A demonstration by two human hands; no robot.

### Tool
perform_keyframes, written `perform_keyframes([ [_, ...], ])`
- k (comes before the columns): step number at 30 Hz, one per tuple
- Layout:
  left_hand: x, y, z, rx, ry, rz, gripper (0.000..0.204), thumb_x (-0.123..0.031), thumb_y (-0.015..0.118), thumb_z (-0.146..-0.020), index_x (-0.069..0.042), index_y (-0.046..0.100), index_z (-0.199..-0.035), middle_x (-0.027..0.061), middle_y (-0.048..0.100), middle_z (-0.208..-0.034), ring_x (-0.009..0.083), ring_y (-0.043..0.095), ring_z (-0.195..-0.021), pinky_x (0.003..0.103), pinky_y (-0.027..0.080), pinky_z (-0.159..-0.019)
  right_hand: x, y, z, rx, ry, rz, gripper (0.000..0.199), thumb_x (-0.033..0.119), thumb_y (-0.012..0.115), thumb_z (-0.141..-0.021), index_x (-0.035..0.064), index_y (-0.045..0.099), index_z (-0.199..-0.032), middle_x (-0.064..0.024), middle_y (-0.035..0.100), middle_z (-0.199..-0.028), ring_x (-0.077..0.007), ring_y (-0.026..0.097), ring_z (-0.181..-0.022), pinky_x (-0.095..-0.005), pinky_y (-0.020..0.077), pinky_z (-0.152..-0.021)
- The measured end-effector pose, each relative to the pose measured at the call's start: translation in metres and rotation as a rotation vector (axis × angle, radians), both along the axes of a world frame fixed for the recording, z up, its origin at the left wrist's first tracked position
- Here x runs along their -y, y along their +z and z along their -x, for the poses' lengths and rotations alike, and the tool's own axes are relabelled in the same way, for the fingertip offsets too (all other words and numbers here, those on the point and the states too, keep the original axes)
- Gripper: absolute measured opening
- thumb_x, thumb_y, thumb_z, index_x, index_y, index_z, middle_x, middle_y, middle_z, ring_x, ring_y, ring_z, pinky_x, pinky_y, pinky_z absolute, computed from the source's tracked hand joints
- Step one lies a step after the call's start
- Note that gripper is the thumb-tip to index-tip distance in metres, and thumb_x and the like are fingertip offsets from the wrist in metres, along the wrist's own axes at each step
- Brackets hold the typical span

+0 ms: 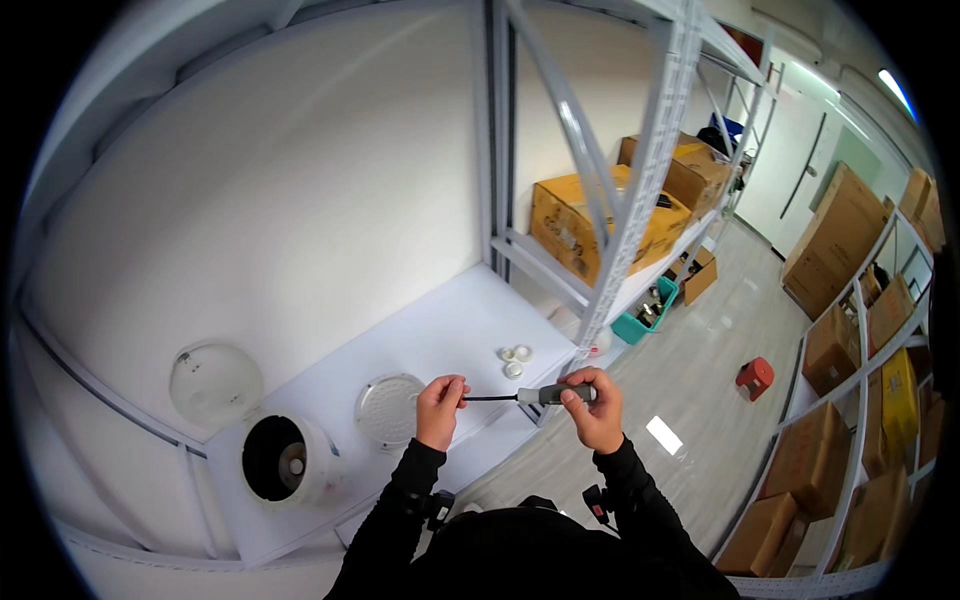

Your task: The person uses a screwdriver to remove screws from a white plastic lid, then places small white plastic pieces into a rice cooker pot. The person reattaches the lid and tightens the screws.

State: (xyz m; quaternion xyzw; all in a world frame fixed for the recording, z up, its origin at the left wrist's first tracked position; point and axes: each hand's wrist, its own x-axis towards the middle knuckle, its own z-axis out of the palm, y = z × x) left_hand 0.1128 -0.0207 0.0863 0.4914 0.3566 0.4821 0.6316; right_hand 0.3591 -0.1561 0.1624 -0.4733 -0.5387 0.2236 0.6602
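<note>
Held level in front of me is a screwdriver [548, 396] with a grey handle and a thin dark shaft. My right hand [597, 412] is closed round the end of its handle. At the shaft's tip, the fingers of my left hand [438, 414] are pinched together; whether they also hold something small there is hidden. Beyond my left hand, a round white perforated disc [385, 408] lies on the white shelf. Several small white round caps [514, 369] sit together past the screwdriver. To the left is a white cylindrical container [322, 462], its dark interior showing a pale round part.
A translucent round lid [215, 383] leans against the wall behind the container. The white shelf board [440, 330] ends at a metal upright [640, 170] on the right. Past it are a yellow box [570, 225], a teal bin [632, 325] and a red stool [756, 378] on the floor.
</note>
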Motion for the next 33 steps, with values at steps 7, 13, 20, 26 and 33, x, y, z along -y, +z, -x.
perform_keyframes([
  [7,0.087,0.008,-0.080,0.303,-0.196,0.126,0.015,-0.017,0.058,-0.108,-0.002,0.061,-0.112,0.0073,0.067,-0.103,0.0155,0.065,-0.088,0.033,0.054,-0.081,0.106,-0.004,-0.069,-0.047,-0.111,-0.050,0.020,0.010,0.073,-0.094,0.0010,0.061,-0.107,-0.0141,0.069,-0.108,-0.0211,0.065,-0.100,-0.0342,0.0508,-0.090],
  [13,0.154,0.022,-0.136,0.290,-0.437,0.180,0.010,-0.012,0.056,-0.108,-0.004,0.060,-0.111,0.0091,0.067,-0.105,0.0196,0.067,-0.092,0.037,0.055,-0.088,0.196,0.004,-0.122,-0.021,-0.232,-0.094,0.022,0.012,0.072,-0.094,0.0005,0.059,-0.107,-0.0166,0.068,-0.109,-0.0233,0.065,-0.100,-0.0363,0.0506,-0.091],
  [20,0.192,0.020,-0.175,0.298,-0.532,0.198,0.010,-0.013,0.059,-0.107,-0.004,0.062,-0.111,0.0072,0.067,-0.102,0.0183,0.065,-0.091,0.035,0.054,-0.087,0.265,0.004,-0.140,0.035,-0.309,-0.145,0.023,0.010,0.074,-0.092,0.0005,0.059,-0.108,-0.0176,0.068,-0.111,-0.0237,0.065,-0.100,-0.0361,0.0505,-0.091],
  [26,0.212,0.027,-0.191,0.357,-0.477,0.228,0.012,-0.016,0.059,-0.108,-0.005,0.063,-0.110,0.0048,0.066,-0.099,0.0156,0.063,-0.087,0.034,0.053,-0.084,0.293,0.011,-0.148,0.201,-0.252,-0.010,0.026,0.012,0.073,-0.094,0.0025,0.059,-0.113,-0.0153,0.065,-0.119,-0.0252,0.062,-0.109,-0.0385,0.0495,-0.097],
  [33,0.217,0.026,-0.190,0.335,-0.388,0.183,0.015,-0.019,0.059,-0.108,-0.005,0.063,-0.110,0.0031,0.065,-0.095,0.0143,0.061,-0.084,0.033,0.052,-0.082,0.300,0.015,-0.144,0.325,-0.136,0.074,0.033,0.005,0.079,-0.088,0.0030,0.066,-0.119,-0.0147,0.065,-0.120,-0.0300,0.066,-0.110,-0.0387,0.0528,-0.095],
])
